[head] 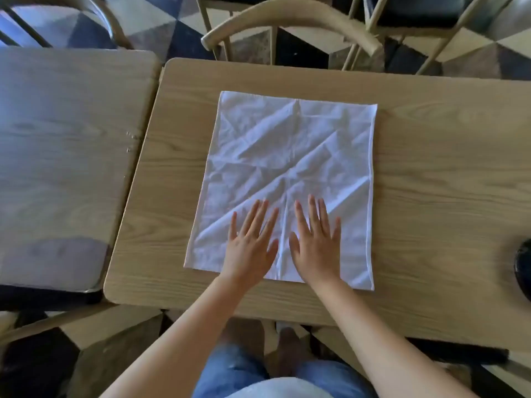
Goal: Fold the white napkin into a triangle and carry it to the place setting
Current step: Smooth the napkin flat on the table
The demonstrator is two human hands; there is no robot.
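The white napkin lies spread flat and unfolded on the wooden table, creased with several wrinkles. My left hand and my right hand rest palm down side by side on the napkin's near half, fingers spread and pointing away from me. Neither hand grips the cloth. All corners of the napkin are visible; only the patch under my palms is hidden.
A second wooden table stands close on the left with a narrow gap between. A curved wooden chair back is at the table's far edge. A dark round object shows at the right edge of the frame.
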